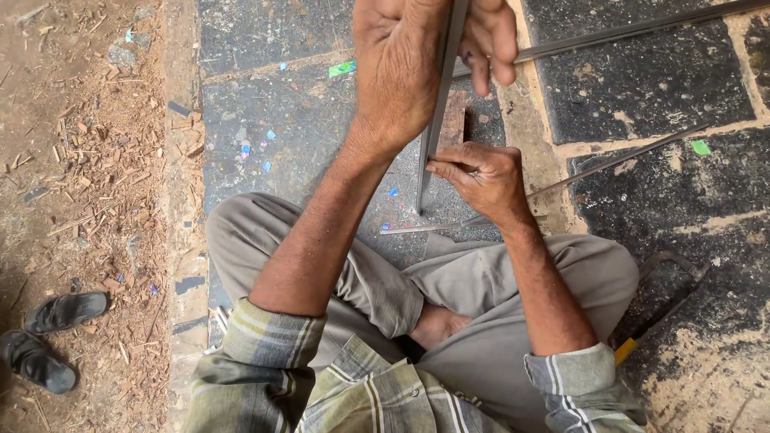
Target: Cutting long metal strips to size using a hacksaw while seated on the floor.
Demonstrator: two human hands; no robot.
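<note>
Metal strip (437,120) upright, L hand (417,60) fingers clamped near top, R hand (481,178) fingers pinching lower edge

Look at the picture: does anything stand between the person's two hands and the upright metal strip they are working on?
Nothing visible does. The left hand grips the metal strip near its top, and the right hand touches it lower down.

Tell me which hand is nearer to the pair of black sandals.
Left. The left hand grips the upright metal strip, closer to the sandals at lower left; the right hand sits farther right.
</note>
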